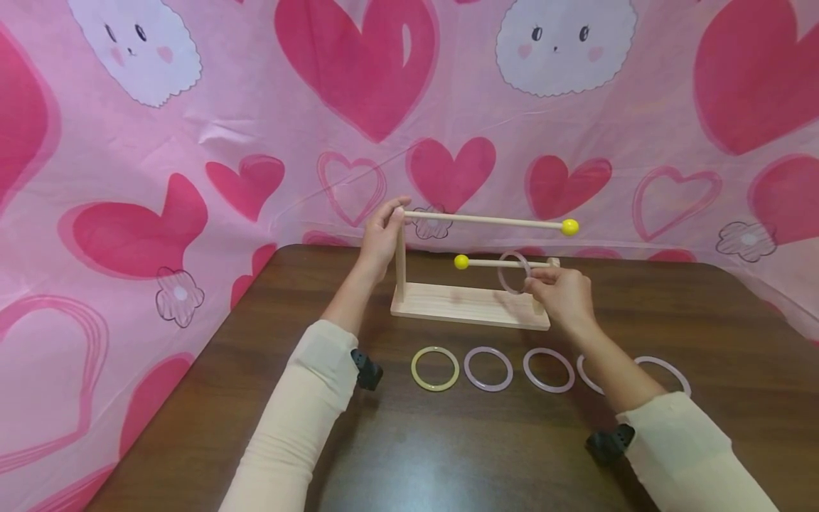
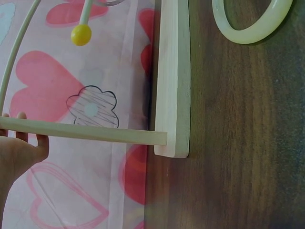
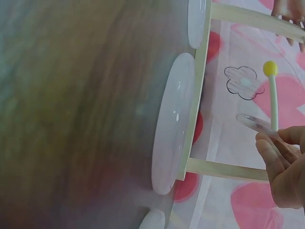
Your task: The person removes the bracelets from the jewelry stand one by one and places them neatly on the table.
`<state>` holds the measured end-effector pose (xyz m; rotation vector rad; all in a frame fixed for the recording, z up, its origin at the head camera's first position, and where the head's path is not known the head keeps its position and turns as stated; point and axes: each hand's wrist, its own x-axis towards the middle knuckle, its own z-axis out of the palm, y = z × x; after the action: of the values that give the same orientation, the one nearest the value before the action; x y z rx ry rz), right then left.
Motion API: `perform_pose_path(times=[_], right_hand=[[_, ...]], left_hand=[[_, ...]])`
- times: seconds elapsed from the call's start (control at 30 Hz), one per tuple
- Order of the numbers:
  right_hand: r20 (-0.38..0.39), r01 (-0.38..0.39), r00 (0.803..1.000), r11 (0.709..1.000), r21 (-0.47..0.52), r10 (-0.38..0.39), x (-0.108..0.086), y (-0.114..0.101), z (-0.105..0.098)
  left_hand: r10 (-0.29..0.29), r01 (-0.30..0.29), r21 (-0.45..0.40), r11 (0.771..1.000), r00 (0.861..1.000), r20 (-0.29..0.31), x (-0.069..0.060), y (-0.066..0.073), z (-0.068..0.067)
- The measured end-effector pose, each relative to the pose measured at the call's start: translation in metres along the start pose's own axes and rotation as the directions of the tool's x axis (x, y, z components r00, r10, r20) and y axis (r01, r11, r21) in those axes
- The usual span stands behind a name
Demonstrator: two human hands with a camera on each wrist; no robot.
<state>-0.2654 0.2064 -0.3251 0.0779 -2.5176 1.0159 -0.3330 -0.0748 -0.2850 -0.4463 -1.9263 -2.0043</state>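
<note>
A wooden stand (image 1: 470, 304) with two posts has an upper rod (image 1: 486, 219) and a shorter lower rod (image 1: 483, 263), each tipped by a yellow ball. My left hand (image 1: 380, 240) grips the top of the tall left post (image 2: 95, 132), its thumb in front and fingers behind. Near the short right post, my right hand (image 1: 566, 295) pinches a translucent pale purple ring (image 3: 252, 122) between thumb and fingers. That ring stands upright around the lower rod, between the yellow ball and the right post. My hand partly hides the right post in the head view.
Before the stand, several rings lie in a row on the brown table (image 1: 409, 441): a yellow ring (image 1: 435, 388), a purple ring (image 1: 488, 388), a pinkish ring (image 1: 549, 389) and others to the right. My right forearm partly covers one. A pink heart-patterned cloth (image 1: 243, 128) hangs behind.
</note>
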Motion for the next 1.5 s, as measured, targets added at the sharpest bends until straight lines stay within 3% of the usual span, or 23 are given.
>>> perform_pose_path(times=[1.03, 1.5], right_hand=[[0.046, -0.009, 0.999, 0.996, 0.091, 0.005, 0.006, -0.018, 0.006], [0.026, -0.006, 1.0, 0.998, 0.06, 0.004, 0.008, -0.025, 0.014]], left_hand=[[-0.004, 0.004, 0.009, 1.0, 1.0, -0.003, -0.001, 0.0, 0.0], [-0.024, 0.024, -0.009, 1.0, 1.0, -0.011, 0.0, 0.0, 0.001]])
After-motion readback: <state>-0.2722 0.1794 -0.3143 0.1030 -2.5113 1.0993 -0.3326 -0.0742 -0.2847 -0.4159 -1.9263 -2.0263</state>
